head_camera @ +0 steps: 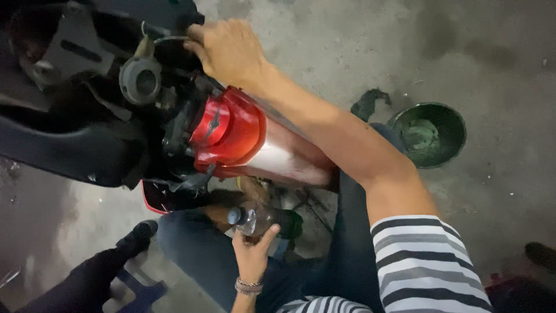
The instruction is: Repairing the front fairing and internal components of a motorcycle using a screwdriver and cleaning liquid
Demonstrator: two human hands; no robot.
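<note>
From the head camera I look straight down on a motorbike's rear end. My right hand (229, 49) reaches out across the red tail light (229, 130) and its fingers are curled tight over the edge of the black bodywork (69, 145) near the top of the frame — clenched on that edge, next to a grey round fitting (141, 79) on a metal bracket (69, 49).

My left hand (253, 252) is low in the view, between my knees, wrapped around a clear plastic bottle (258, 219) with a dark cap. The bottle lies tilted, cap toward the left, just under the silver panel (284, 159) below the tail light. A beaded bracelet (249, 286) sits on that wrist.

On the concrete floor (324, 40) to the right stands a round green basin (430, 134) with something pale green inside, and a dark rag (368, 103) lies just beside it. My striped sleeve (425, 264) fills the lower right corner. At lower left — another person's dark shoe (138, 236), near a blue stool (142, 288).
</note>
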